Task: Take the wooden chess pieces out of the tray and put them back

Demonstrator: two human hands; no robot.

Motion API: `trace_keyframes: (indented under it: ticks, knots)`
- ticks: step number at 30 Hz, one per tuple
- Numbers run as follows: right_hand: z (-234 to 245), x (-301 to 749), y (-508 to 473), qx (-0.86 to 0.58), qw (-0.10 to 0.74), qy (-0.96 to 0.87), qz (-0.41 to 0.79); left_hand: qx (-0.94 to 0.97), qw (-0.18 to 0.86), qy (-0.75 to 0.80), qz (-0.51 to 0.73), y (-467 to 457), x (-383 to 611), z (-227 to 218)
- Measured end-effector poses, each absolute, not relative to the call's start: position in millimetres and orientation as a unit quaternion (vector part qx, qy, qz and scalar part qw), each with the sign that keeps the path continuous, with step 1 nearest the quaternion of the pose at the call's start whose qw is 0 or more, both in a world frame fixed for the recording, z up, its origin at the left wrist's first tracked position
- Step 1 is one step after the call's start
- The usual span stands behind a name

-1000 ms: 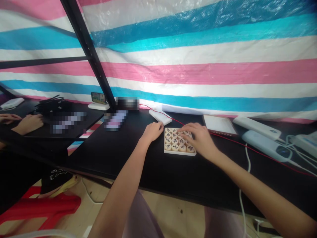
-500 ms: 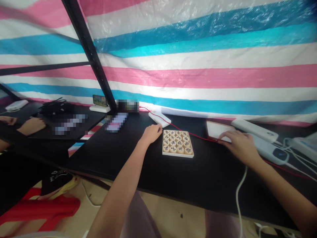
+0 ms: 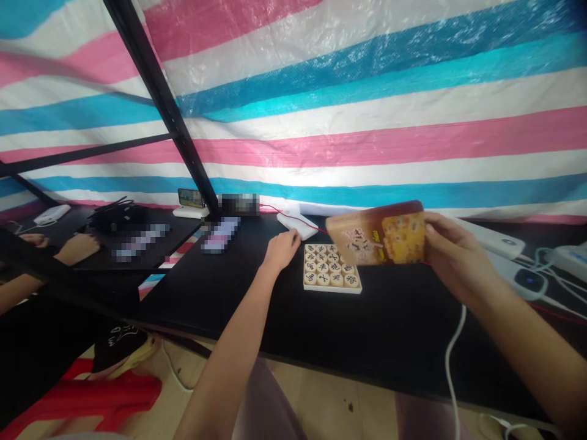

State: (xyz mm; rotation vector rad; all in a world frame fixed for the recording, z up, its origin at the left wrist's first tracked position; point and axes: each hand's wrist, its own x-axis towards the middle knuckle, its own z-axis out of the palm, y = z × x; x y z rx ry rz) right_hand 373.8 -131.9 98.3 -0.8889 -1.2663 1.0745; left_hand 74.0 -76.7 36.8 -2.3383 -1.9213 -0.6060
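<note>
A shallow white tray of round xiangqi pieces lies on the black table; the pieces sit upright in rows with dark characters. My right hand pinches the right end of a brown and yellow printed box lid, tilted in the air with its printed face towards me. The lid covers the tray's upper right corner from view. Just left of the tray, my left hand rests on the table, fingers curled together with nothing visible in them. A white device lies behind it.
White power banks and tangled cables lie at the right. A red cable runs across the back. Leftward are a phone, a black metal post and another person's hands. A striped plastic sheet hangs behind.
My right hand has lifted the box lid off the table at the right and moved it leftward, turning its printed side into view. My left hand stays beside the tray.
</note>
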Motion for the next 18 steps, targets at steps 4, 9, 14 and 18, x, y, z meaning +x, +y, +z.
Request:
trace_keyframes:
  ticks: [4, 9, 14, 18]
  knots:
    - [96.3, 346.1, -130.8, -0.375, 0.543, -0.445, 0.605, -0.729, 0.028, -0.601, -0.325, -85.4, 74.6, 48.0]
    - [72.0, 321.6, -119.6, -0.424, 0.491, -0.274, 0.71, -0.733, -0.003, -0.551, -0.398, -89.4, 77.7, 48.3]
    - [56.0, 311.4, -122.1, -0.459, 0.457, -0.256, 0.717, -0.766, -0.044, -0.515, -0.383, -84.9, 80.6, 42.4]
    - [51.9, 308.5, -124.5, -0.472, 0.459, -0.256, 0.707, -0.764, -0.082, -0.516, -0.379, -82.5, 81.5, 43.0]
